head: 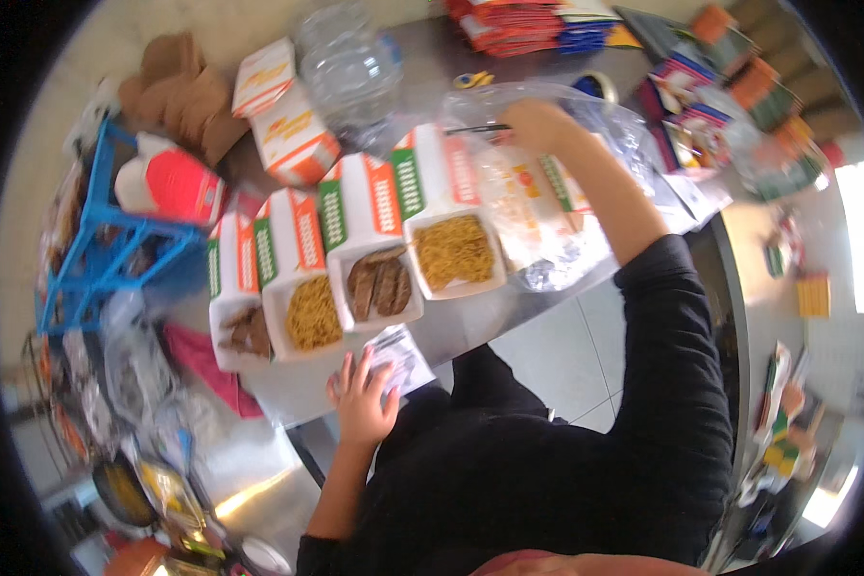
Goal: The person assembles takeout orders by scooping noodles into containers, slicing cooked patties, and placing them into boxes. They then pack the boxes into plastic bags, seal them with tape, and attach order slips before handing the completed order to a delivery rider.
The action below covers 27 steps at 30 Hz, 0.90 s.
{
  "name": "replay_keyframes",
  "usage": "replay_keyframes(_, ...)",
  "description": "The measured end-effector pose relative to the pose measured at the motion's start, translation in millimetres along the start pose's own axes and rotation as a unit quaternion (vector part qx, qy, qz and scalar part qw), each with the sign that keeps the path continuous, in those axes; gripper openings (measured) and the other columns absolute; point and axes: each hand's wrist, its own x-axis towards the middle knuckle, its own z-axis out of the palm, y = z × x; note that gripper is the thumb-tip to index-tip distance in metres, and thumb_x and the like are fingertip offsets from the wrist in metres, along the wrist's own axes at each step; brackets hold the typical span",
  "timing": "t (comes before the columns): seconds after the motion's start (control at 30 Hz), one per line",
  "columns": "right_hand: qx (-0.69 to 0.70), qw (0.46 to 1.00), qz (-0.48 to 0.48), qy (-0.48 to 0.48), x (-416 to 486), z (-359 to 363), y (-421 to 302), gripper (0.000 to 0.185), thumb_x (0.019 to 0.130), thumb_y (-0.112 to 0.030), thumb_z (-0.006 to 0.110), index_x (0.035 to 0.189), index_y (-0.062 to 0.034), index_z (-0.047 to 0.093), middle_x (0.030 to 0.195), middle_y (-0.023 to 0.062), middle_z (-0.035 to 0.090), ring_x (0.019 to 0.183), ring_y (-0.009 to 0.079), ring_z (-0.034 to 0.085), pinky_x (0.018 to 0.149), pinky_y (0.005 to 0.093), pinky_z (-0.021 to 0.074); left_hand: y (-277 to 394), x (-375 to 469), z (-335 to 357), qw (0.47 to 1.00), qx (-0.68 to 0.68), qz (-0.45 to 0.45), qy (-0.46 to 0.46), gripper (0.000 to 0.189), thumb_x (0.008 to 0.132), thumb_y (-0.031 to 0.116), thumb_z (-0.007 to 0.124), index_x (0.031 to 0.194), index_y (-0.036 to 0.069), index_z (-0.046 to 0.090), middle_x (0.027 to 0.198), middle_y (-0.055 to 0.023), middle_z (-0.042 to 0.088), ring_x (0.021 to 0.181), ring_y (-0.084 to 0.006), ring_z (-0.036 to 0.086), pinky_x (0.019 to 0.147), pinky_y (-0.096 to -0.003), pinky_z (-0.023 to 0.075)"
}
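A row of open paper takeaway boxes stands on the metal table in front of me. Noodles fill the right-hand box and another noodle box; brown strips, seemingly meat, lie in the box between them and in the leftmost box. My left hand is at the table's front edge, fingers spread, beside a printed paper slip; whether it touches the slip I cannot tell. My right hand is over a clear plastic bag holding folded cartons, gripping a thin dark stick-like object.
A blue plastic rack, a red-and-white carton and closed takeaway boxes stand at left and back. Clear plastic containers, yellow-handled scissors, a tape roll and stacked red packets lie farther back.
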Motion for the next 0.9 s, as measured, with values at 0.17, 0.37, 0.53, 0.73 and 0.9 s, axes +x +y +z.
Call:
replay_keyframes(0.17, 0.078, 0.99, 0.053, 0.1, -25, 0, 2, 0.023, 0.083, -0.023, 0.057, 0.101, -0.0093, 0.06, 0.096, 0.018, 0.065, 0.091, 0.038, 0.061, 0.075, 0.0467, 0.0484, 20, 16, 10, 0.999, 0.008, -0.038, 0.028, 0.041, 0.078, 0.03, 0.062, 0.118, 0.024, 0.059, 0.145, -0.0055, 0.037, 0.132, -0.0354, 0.031, 0.099, -0.0634, 0.0221)
replay_keyframes(0.37, 0.226, 0.908, 0.156, 0.316, -113, -61, -23, 0.022, 0.088, -0.021, 0.057, 0.1, -0.003, 0.055, 0.086, 0.0174, 0.063, 0.08, 0.0337, 0.061, 0.071, 0.0376, 0.0464, 31, 25, 15, 0.996, -0.004, -0.067, 0.051, 0.041, 0.078, 0.03, 0.062, 0.118, 0.024, 0.058, 0.142, -0.0065, 0.04, 0.132, -0.0359, 0.031, 0.098, -0.0649, 0.0227)
replay_keyframes(0.53, 0.27, 0.917, -0.032, 0.291, -125, -118, -72, 0.018, 0.09, -0.018, 0.058, 0.097, -0.0014, 0.054, 0.079, 0.0057, 0.057, 0.074, 0.0169, 0.054, 0.068, 0.0289, 0.0438, 31, 56, 16, 0.997, -0.014, -0.019, 0.08, 0.043, 0.079, 0.029, 0.062, 0.121, 0.024, 0.055, 0.135, -0.0074, 0.044, 0.13, -0.0372, 0.033, 0.097, -0.065, 0.0244)
replay_keyframes(0.73, 0.212, 0.948, -0.146, 0.188, -81, -79, -159, 0.023, 0.088, -0.018, 0.06, 0.104, -0.0032, 0.054, 0.086, 0.011, 0.061, 0.08, 0.0225, 0.059, 0.074, 0.0334, 0.0456, 19, 43, 19, 0.992, -0.015, 0.03, 0.121, 0.048, 0.077, 0.031, 0.064, 0.124, 0.022, 0.054, 0.135, -0.0096, 0.043, 0.126, -0.0373, 0.036, 0.098, -0.0593, 0.0265)
replay_keyframes(0.9, 0.229, 0.959, -0.113, 0.122, -36, -14, -216, 0.025, 0.088, -0.023, 0.058, 0.106, -0.005, 0.057, 0.088, 0.0141, 0.063, 0.08, 0.0263, 0.061, 0.075, 0.0367, 0.0467, 1, 17, 18, 0.987, -0.026, 0.072, 0.139, 0.054, 0.074, 0.03, 0.067, 0.125, 0.015, 0.053, 0.125, -0.0096, 0.047, 0.113, -0.0306, 0.043, 0.092, -0.0476, 0.0329)
